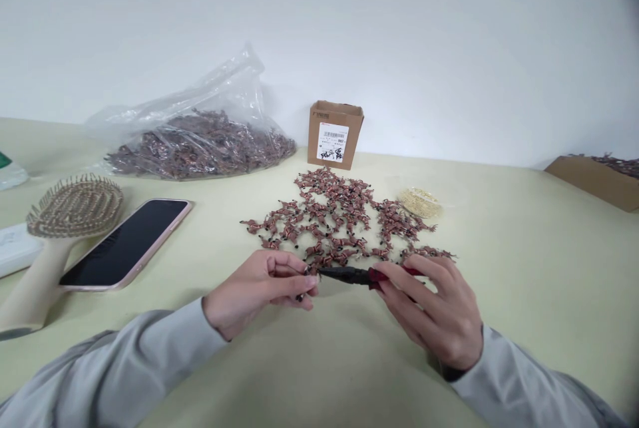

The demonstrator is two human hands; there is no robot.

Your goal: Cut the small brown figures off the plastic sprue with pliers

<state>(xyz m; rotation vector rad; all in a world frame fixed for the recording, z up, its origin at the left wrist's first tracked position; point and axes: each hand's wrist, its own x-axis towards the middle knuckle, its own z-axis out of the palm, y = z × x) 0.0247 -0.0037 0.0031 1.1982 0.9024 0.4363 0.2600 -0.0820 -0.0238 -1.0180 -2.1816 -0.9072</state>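
Seemingly, in the head view, the left hand pinches a charm just before the charm pile, and the right hand grips pliers whose tip meets it, so a slack pinch could flick it away.

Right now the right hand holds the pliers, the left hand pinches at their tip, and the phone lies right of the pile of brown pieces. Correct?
No. The head view shows the phone lying left of the pile of brown pieces, beside the hairbrush. The rest stands: right hand on the pliers, left hand pinching at their tip.
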